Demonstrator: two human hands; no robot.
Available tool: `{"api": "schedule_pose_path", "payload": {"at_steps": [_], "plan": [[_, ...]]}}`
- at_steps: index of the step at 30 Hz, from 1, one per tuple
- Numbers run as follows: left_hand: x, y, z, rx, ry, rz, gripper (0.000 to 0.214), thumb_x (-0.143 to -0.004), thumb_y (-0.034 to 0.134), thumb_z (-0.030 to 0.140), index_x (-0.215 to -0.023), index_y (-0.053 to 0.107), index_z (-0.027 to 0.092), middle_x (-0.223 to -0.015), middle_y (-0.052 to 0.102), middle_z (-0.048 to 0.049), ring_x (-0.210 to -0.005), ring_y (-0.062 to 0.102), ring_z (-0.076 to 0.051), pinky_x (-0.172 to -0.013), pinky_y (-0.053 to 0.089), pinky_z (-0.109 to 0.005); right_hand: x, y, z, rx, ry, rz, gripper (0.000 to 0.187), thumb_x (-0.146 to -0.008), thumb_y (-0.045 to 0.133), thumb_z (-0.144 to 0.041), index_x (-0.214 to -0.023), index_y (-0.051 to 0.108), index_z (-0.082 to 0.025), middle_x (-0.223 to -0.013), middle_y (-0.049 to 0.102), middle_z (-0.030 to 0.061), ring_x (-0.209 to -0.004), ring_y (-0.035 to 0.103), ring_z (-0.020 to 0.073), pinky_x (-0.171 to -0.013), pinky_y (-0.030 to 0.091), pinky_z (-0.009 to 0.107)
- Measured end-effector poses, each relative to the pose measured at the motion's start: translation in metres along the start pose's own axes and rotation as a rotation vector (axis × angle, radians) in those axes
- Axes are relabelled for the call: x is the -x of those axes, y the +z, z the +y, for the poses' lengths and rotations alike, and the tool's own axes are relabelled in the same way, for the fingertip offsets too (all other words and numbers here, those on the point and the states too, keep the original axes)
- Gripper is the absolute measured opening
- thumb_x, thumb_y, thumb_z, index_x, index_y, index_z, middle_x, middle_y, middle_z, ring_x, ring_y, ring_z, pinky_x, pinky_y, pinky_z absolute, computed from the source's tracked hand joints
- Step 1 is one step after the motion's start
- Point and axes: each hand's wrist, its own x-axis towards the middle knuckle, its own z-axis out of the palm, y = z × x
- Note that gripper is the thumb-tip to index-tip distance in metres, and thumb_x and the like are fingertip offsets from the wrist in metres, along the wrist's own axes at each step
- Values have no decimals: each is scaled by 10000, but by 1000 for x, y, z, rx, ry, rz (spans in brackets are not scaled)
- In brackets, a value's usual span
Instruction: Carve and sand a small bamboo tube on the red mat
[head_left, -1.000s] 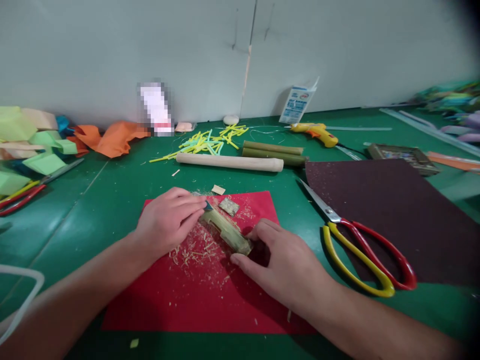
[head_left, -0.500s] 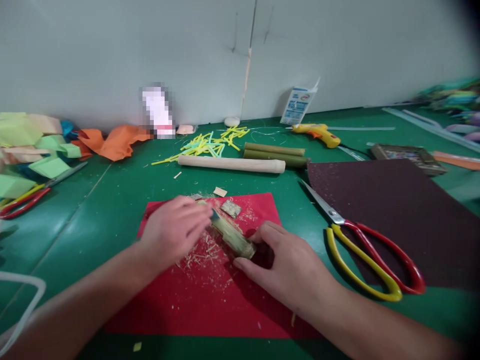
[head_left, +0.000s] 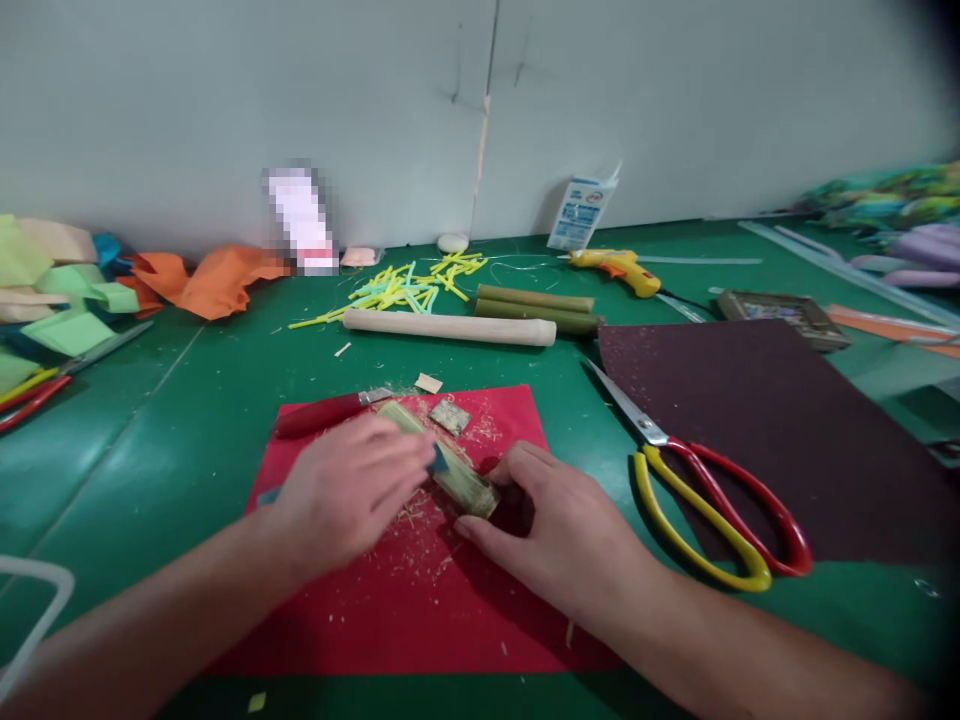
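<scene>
A short piece of split bamboo [head_left: 465, 487] lies slantwise on a red sheet [head_left: 405, 620] scattered with fine shavings. Thumb and fingers of my right hand [head_left: 551, 510] grip its near end. My left hand [head_left: 360, 485] is curled over the bamboo's middle, slightly blurred, closed on a slim tool with a dark blue-green end [head_left: 438, 461] that touches the bamboo. Most of this tool is hidden by my fingers, so its kind does not show. Beyond my left hand rests a red-handled knife [head_left: 322, 413]. A small mottled square [head_left: 450, 417] sits beside the bamboo.
Large scissors [head_left: 660, 440] with red and yellow handles lie on the right, partly over a dark brown sheet [head_left: 750, 430]. Behind are a pale bamboo stick [head_left: 450, 327], green bamboo pieces [head_left: 536, 308], cut yellow strips [head_left: 390, 290] and a yellow glue gun [head_left: 615, 270]. Folded papers [head_left: 67, 300] sit left.
My left hand has slid the blue-green tool end along the bamboo toward my right hand, uncovering the red-handled knife. My right hand keeps its grip. The whole view has shifted slightly.
</scene>
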Motion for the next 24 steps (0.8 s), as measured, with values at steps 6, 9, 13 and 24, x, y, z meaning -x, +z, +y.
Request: {"api": "schedule_pose_path", "payload": {"at_steps": [6, 9, 13, 24], "plan": [[1, 0, 3, 10, 19, -9, 190, -872, 499, 137, -986, 650, 116, -1030, 683, -54, -885, 588, -161, -806, 491, -322, -1, -2, -2, 7, -6, 5, 239, -676, 669, -378, -743, 508, -214, -716, 574, -14, -628, 512, 149, -525, 359, 266], [3, 0, -3, 14, -36, -5, 202, -876, 505, 163, -1019, 646, 139, -1037, 682, -46, -892, 586, -160, -802, 497, -319, -2, -2, -3, 6, 7, 10, 238, -674, 671, -376, -746, 511, -214, -713, 576, -16, -626, 517, 148, -521, 359, 264], [3, 0, -4, -70, -90, 25, 201, -862, 528, 166, -1022, 647, 136, -987, 694, -46, -868, 585, -169, -775, 503, -326, -3, -1, -3, 15, -9, 6, 254, -667, 671, -390, -757, 509, -217, -730, 574, -16, -641, 526, 154, -537, 372, 270], [5, 2, 2, -3, -32, -22, 217, -872, 505, 154, -1044, 636, 133, -1050, 676, -56, -914, 587, -169, -822, 508, -336, 1, -4, -5, 24, -58, 1, 154, -752, 577, -345, -795, 525, -207, -780, 565, 10, -683, 537, 163, -570, 400, 284]]}}
